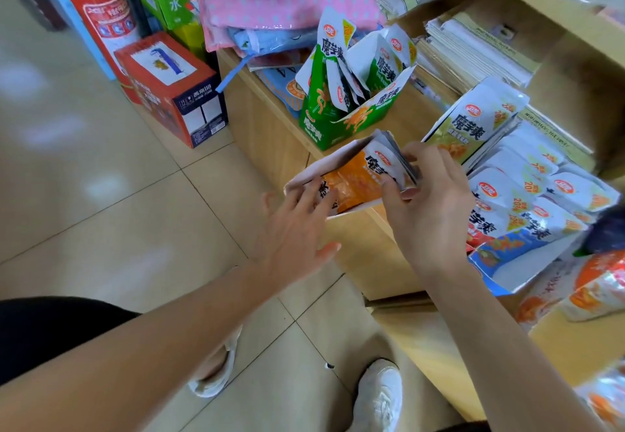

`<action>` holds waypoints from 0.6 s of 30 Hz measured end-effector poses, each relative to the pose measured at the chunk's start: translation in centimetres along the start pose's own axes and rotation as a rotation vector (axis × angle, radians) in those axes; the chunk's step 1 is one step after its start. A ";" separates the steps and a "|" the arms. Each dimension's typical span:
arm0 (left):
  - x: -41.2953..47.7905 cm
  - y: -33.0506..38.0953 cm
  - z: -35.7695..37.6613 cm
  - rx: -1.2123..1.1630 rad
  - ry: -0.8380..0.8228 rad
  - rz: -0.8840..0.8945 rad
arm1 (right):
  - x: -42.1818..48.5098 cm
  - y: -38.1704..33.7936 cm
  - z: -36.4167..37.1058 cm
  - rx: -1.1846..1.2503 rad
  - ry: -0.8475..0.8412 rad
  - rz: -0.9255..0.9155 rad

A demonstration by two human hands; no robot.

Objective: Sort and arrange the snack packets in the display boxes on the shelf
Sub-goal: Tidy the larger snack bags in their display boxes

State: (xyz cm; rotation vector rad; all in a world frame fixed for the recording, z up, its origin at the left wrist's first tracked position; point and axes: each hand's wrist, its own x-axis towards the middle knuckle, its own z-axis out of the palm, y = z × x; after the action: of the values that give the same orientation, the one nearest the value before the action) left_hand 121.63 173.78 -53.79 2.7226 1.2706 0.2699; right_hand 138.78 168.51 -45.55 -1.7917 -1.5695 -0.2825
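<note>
Shelf [267, 120] front edge | right hand [429, 208] grips packets [382, 164] in box [314, 169] | left hand [294, 232] (fingers [314, 195] straight) touches box

Orange display box [324, 164] tilted at the edge of the wooden shelf [411, 115], tight stack of orange packets [382, 166] inside, green display box [318, 127] upright behind it, green packets [333, 43] poking up askew, blue display box [507, 262] to the right, filled with overlapping white packets [521, 174].

I note: green display box [321, 129] with orange swirl; packets [360, 179] white over orange; blue display box [500, 257]; cloth [270, 2] pink, white-dotted; extinguisher [98, 2] red; carton [169, 93] red and navy; floor [101, 215] beige tile; shelf [270, 134] pale wood.
</note>
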 end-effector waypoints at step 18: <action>2.3 -0.2 0.5 -0.229 -0.140 -0.157 | -0.7 0.5 0.8 0.093 0.003 0.012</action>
State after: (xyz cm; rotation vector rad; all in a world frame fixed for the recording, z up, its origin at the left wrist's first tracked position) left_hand 123.05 175.64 -54.04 2.3924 1.3163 0.1919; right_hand 138.88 168.49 -46.67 -1.7275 -1.5445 -0.2026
